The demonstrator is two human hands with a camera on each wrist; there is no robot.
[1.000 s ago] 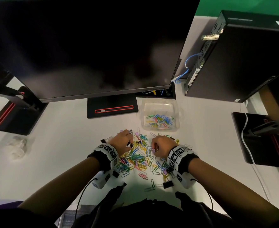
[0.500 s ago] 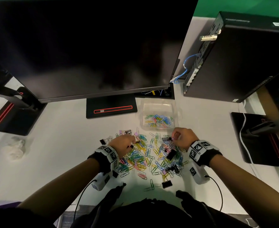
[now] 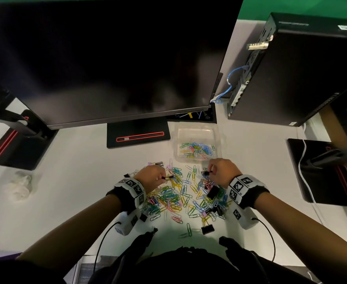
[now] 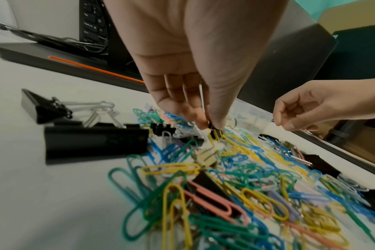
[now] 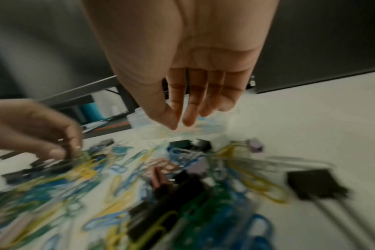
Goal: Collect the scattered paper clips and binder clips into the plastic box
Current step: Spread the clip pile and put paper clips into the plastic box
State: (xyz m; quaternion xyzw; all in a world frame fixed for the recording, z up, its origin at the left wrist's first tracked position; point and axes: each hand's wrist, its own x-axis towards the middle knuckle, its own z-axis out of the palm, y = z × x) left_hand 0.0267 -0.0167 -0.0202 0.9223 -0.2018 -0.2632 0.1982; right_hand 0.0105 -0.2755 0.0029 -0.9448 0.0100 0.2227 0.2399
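Note:
Coloured paper clips and black binder clips lie in a pile (image 3: 180, 195) on the white desk, seen close in the left wrist view (image 4: 235, 186) and blurred in the right wrist view (image 5: 139, 186). Just beyond it stands the clear plastic box (image 3: 197, 125), with several paper clips (image 3: 197, 149) inside. My left hand (image 3: 164, 178) is at the pile's far left and pinches a small black binder clip (image 4: 214, 131) between thumb and fingers. My right hand (image 3: 209, 171) hovers over the pile's far right, just short of the box. Its fingers (image 5: 188, 118) hang loosely with nothing visible between them.
A big dark monitor (image 3: 111, 58) on a black stand base (image 3: 137, 136) stands behind the pile. A black computer case (image 3: 291, 74) is at the back right, and other monitor stands sit left (image 3: 14, 144) and right (image 3: 322, 173). Crumpled white plastic (image 3: 21, 185) lies left.
My right hand has moved from the middle of the pile to its far right, near the box. The left hand stays at the pile's far left, still pinching.

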